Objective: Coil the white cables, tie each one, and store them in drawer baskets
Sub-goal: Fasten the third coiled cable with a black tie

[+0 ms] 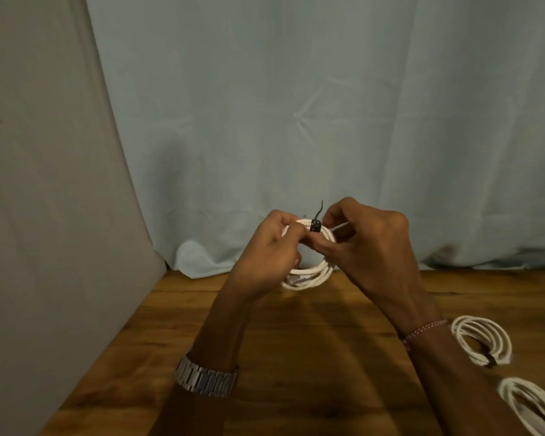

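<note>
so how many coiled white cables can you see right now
3. One coil is held above the table in both hands at centre, a black tie round its top. Two more lie at the table's right edge, one behind the other, which is cut off. Others may be out of view.

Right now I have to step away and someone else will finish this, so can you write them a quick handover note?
Left hand: grips the white cable coil, held up above the wooden table.
Right hand: fingers pinch the coil beside the black tie, which is wrapped round the top of the coil with its tail sticking up.
Done: two more coiled cables lie on the table at right, the nearer-centre one with a dark tie, the second partly cut off by the frame edge.
Left: finish this tie, then store all the coils. No drawer baskets are in view.
</note>
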